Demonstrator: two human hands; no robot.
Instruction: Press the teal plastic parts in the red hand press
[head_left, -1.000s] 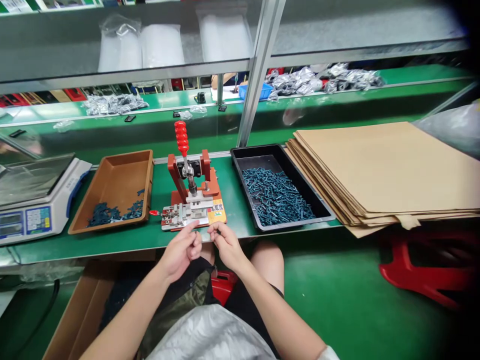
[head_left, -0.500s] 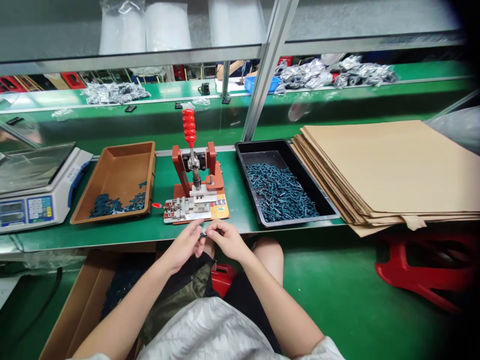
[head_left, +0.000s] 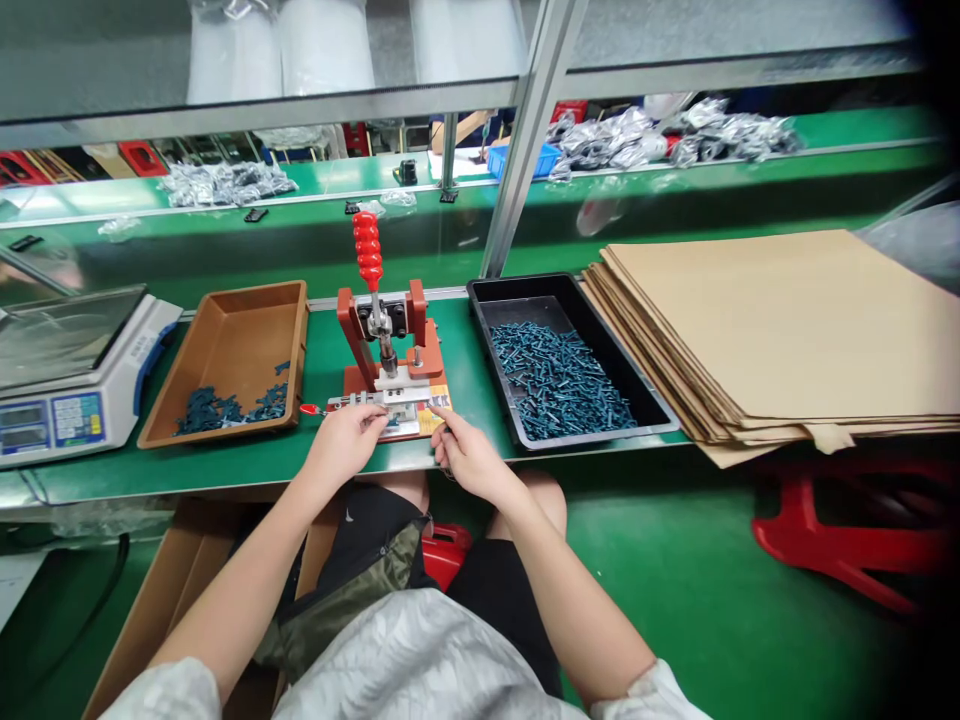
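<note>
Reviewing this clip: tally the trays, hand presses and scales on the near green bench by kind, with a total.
Brown tray: 1
Black tray: 1
Hand press: 1
Weighing scale: 1
Total: 4

the green workbench [head_left: 225, 468] runs across the view, with a digital weighing scale [head_left: 79, 385] at its left end and, just beside that, a shallow brown tray [head_left: 225, 292] holding a scatter of small dark blue-green parts [head_left: 214, 408] along its near side. next comes a red toggle press [head_left: 379, 345] with a ribbed red handle, then a black tray [head_left: 517, 285] holding a heap of similar parts [head_left: 559, 385]. at the right, a stack of flat cardboard sheets [head_left: 772, 330] lies partly on the bench.
</note>
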